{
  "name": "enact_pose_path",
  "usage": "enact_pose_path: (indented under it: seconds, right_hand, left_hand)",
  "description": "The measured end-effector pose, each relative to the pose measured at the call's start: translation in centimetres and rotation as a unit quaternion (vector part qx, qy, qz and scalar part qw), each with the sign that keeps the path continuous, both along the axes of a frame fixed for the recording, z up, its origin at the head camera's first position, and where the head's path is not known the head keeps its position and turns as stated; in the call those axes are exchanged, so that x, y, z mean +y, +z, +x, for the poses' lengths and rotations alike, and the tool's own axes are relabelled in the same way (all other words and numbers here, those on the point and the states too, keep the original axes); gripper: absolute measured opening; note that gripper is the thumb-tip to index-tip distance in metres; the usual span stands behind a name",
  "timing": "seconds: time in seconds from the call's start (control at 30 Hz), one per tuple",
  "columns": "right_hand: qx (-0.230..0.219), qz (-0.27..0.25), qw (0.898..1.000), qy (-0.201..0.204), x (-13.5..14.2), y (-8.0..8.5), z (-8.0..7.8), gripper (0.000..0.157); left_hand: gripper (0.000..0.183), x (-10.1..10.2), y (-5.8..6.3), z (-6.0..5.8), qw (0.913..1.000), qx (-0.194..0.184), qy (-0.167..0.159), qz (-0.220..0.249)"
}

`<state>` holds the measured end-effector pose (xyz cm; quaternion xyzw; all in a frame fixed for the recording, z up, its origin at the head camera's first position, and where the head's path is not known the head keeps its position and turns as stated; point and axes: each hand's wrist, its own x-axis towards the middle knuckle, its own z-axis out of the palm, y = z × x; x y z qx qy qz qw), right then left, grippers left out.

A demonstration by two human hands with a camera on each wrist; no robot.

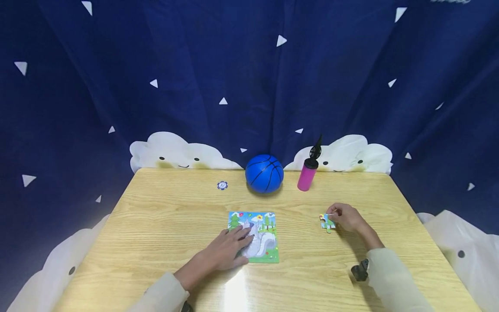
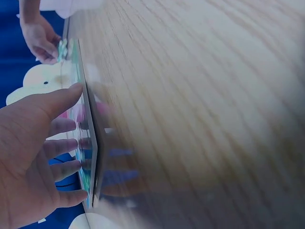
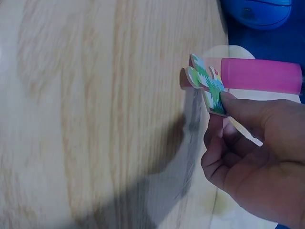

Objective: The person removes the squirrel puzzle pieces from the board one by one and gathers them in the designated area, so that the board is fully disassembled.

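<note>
A square puzzle board (image 1: 269, 255) with a grey squirrel picture lies on the wooden table. My left hand (image 1: 228, 250) rests on its left part, fingers spread and nearly straight, hiding some of the picture. In the left wrist view, the left fingertips (image 2: 71, 196) touch the board's top face. Off to the right, my right hand (image 1: 347, 218) pinches a jigsaw piece (image 1: 327, 222) between thumb and fingers, above the table. The right wrist view shows that piece (image 3: 209, 86) tilted, with green and blue print. A second pale, thin edge (image 3: 245, 131) shows under the thumb; its kind is unclear.
A blue basketball (image 1: 264, 173) sits at the table's back. Right of it stands a pink hand pump (image 1: 306, 177) with a black top. A poker chip (image 1: 222, 185) lies at the back left. Behind the table hangs a dark blue curtain (image 1: 249, 78) with white clouds.
</note>
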<state>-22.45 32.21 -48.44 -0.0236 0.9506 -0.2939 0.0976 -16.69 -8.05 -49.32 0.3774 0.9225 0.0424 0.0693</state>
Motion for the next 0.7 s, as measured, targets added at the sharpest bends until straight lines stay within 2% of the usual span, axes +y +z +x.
enact_pose_path:
  seconds: [0.3, 0.57, 0.7]
  right_hand:
    - [0.001, 0.05, 0.999, -0.007, 0.51, -0.37, 0.0, 0.009]
    - [0.0, 0.046, 0.999, -0.014, 0.33, -0.89, -0.14, 0.009]
    - [0.012, 0.05, 0.999, -0.016, -0.42, -0.57, -0.38, 0.008]
  left_hand:
    - [0.063, -0.05, -0.51, -0.15, 1.0, 0.004, -0.005, -0.007]
    - [0.062, -0.1, -0.34, -0.08, 1.0, 0.006, -0.004, -0.005]
    - [0.063, -0.23, -0.13, -0.21, 0.9999, 0.014, -0.006, -0.004]
